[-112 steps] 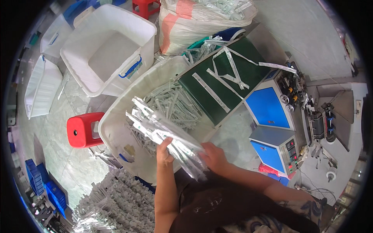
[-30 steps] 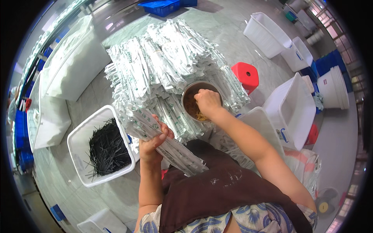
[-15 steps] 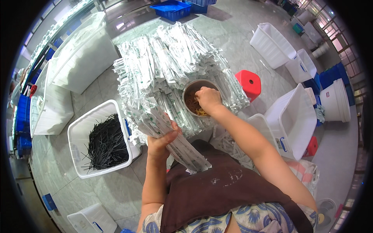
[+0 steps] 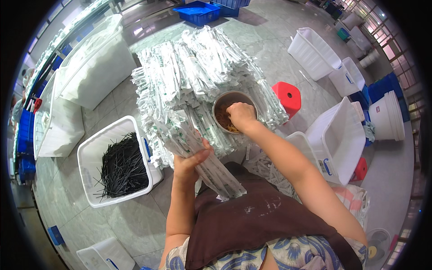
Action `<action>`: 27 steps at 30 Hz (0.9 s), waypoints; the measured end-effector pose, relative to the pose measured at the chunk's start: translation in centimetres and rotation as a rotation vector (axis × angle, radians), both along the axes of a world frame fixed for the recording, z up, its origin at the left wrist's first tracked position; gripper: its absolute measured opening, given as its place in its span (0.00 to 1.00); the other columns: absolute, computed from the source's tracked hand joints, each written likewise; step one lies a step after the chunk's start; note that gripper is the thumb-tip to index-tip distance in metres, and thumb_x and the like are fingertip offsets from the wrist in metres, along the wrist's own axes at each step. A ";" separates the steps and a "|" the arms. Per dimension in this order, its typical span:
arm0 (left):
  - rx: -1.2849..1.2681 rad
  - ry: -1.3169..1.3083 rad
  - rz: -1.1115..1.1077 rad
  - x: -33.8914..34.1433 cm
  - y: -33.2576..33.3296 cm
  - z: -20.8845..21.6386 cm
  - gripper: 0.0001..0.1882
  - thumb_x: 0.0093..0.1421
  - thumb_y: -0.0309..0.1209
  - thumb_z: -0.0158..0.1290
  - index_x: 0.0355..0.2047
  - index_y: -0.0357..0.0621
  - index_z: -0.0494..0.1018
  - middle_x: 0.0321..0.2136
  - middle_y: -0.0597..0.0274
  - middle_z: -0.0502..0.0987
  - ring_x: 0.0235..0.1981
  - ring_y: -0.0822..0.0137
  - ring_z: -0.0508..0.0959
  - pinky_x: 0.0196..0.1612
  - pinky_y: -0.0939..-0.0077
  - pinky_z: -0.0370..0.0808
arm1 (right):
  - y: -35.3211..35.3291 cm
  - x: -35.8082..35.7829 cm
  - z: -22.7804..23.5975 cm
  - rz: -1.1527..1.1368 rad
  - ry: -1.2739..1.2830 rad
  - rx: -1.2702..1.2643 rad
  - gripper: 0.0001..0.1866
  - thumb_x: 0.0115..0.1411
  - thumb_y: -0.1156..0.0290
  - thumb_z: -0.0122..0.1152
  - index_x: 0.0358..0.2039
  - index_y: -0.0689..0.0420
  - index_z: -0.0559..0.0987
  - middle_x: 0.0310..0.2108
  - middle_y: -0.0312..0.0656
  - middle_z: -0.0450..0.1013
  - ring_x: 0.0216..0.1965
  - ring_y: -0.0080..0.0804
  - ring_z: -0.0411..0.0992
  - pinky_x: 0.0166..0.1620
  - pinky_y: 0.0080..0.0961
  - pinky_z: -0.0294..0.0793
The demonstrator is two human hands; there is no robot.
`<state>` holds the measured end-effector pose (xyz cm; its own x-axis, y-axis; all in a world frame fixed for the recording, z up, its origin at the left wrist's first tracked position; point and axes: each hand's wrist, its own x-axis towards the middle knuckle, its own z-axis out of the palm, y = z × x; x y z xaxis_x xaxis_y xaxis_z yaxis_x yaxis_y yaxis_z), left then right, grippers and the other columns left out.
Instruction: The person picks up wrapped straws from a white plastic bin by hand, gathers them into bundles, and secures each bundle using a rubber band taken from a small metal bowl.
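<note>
My left hand is wrapped round a bundle of long, thin packets in clear and white wrapping with green print. The bundle slants from the pile down to my apron. My right hand reaches into a round bowl holding small brown and yellow bands that look like rubber bands. Its fingers are bent down among them, and their tips are hidden, so what they pinch does not show. Under the bowl spreads a high pile of similar wrapped packets.
Left of the pile, a white bin holds many thin black sticks. A red stool stands right of the pile, with white bins beyond it. Large white tubs stand at the far left; a blue crate lies at the back.
Almost nothing differs. My right hand stays in the bowl with its fingers slightly shifted, and my left hand keeps hold of the bundle, moved very slightly.
</note>
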<state>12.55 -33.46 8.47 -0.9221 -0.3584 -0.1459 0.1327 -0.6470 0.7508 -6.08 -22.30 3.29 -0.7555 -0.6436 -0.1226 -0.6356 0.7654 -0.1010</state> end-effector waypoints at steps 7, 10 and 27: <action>0.011 -0.017 -0.007 0.1 -0.7 -0.4 0.29 0.37 0.21 0.53 0.44 0.39 0.60 0.26 0.58 0.69 0.28 0.63 0.71 0.33 0.72 0.71 | 0.8 0.5 0.0 0.026 -0.038 -0.135 0.10 0.44 0.72 0.54 0.30 0.50 0.79 0.30 0.41 0.73 0.34 0.42 0.72 0.36 0.36 0.70; 0.021 -0.051 -0.019 -0.1 -0.8 -0.4 0.29 0.37 0.21 0.53 0.44 0.40 0.60 0.26 0.58 0.69 0.28 0.63 0.72 0.33 0.71 0.71 | 0.3 0.8 0.3 0.049 -0.097 -0.057 0.10 0.45 0.72 0.54 0.30 0.50 0.79 0.32 0.40 0.73 0.34 0.42 0.71 0.36 0.35 0.70; -0.120 -0.001 -0.130 -2.8 0.2 0.4 0.31 0.36 0.21 0.56 0.46 0.38 0.63 0.25 0.62 0.72 0.27 0.68 0.74 0.33 0.75 0.71 | 0.3 6.1 8.7 0.174 -0.080 -0.862 0.06 0.48 0.77 0.53 0.29 0.60 0.71 0.27 0.47 0.68 0.29 0.46 0.69 0.31 0.34 0.68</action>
<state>9.71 -33.29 8.87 -0.9617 -0.2513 -0.1098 0.0535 -0.5645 0.8237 0.06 -22.00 11.96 -0.6483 -0.6414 0.4102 -0.7023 0.2959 -0.6474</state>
